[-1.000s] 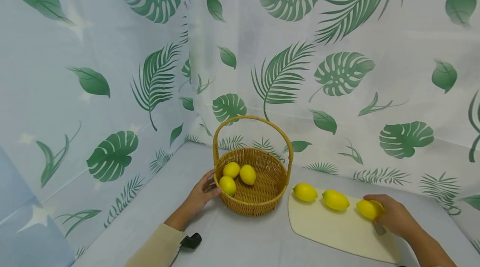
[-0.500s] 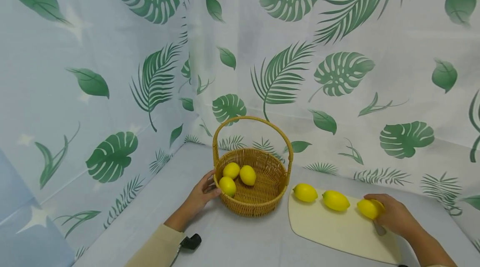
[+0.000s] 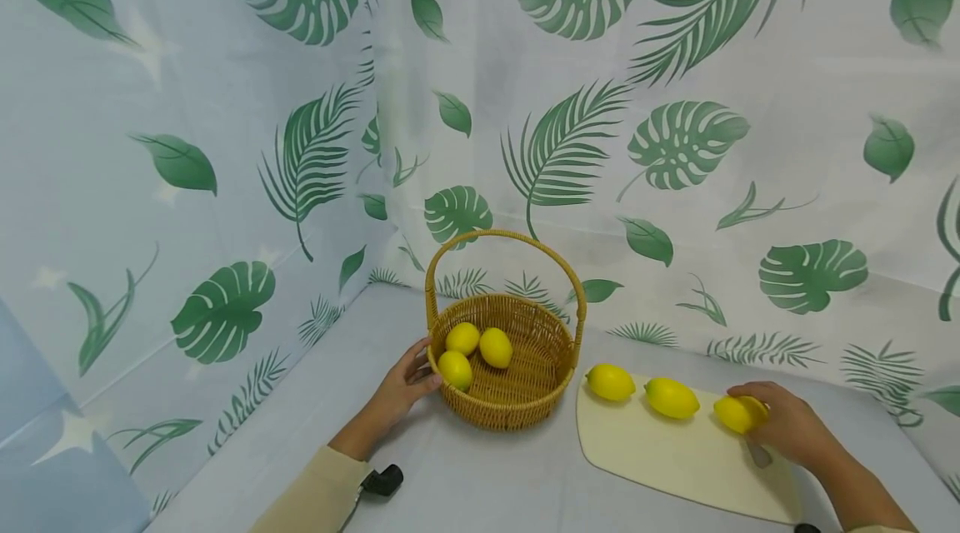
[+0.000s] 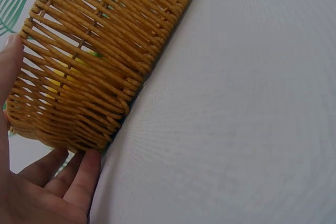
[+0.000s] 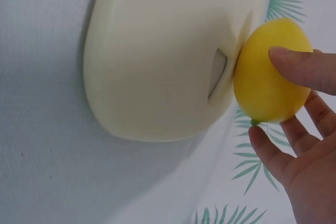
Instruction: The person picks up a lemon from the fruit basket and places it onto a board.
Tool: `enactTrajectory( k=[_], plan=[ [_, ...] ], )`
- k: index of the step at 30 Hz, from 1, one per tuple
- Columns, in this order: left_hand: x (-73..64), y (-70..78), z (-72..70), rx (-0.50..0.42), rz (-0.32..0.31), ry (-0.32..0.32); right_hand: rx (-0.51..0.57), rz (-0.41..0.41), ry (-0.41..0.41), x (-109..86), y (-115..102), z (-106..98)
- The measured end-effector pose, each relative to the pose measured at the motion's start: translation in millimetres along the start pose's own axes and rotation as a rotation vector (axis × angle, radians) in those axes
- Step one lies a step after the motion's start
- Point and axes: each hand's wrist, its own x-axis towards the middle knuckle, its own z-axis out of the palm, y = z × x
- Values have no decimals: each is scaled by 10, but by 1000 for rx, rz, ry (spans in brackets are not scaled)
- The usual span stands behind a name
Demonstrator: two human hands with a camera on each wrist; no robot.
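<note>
Lemon [image 3: 735,414] lies at the right end of the cutting board [image 3: 675,458], near its slot [image 5: 218,74], long axis running roughly left to right, green tip pointing away from two other lemons [image 3: 672,397] on the board. The right hand [image 3: 791,425] pinches it, thumb and fingers parted by the fruit. The left hand [image 3: 401,383], fingers spread, touches the side of a basket [image 3: 502,416] holding three more.
</note>
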Motion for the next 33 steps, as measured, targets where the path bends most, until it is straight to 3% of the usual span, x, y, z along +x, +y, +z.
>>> enactTrajectory(
  k=[8, 28, 33],
  plan=[
    [12, -24, 5, -13, 6, 13, -32, -34, 30, -69, -78, -63],
    [10, -26, -6, -16, 27, -12, -52, -20, 56, -197, -217, -81],
    [87, -197, -13, -7, 29, 10, -46, -50, 80, -248, -282, -30]
  ],
)
